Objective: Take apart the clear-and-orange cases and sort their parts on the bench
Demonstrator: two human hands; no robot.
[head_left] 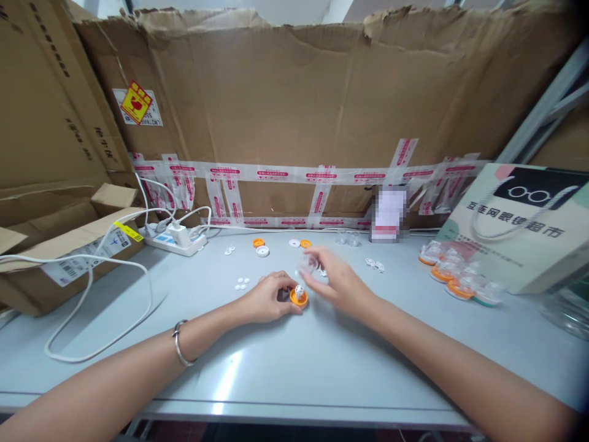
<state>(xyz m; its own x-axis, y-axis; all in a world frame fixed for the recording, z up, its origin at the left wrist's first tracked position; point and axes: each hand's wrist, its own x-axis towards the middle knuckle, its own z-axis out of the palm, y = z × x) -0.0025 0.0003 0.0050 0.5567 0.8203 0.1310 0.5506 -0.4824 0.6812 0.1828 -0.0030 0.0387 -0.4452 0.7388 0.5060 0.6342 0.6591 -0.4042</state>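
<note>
My left hand (271,299) grips a round orange base (300,302) at its side, low over the table. Inside the base sits a small white piece with dark spots (299,290), like a die. Just above and to the right, my right hand (338,281) pinches a clear plastic dome (307,264), apart from the base. Some white spotted pieces (323,272) are partly hidden behind the right fingers. Left of my left hand lie several small white discs (242,284). Farther back are an orange ring (258,242) and a white ring (262,252).
Clear domes (348,239) and more spotted pieces (375,265) lie farther back. Finished-looking domed units (453,273) stand at right beside a paper bag (515,227). A power strip (177,239), white cables and an open carton (69,258) occupy the left. Large cardboard (285,92) walls the back.
</note>
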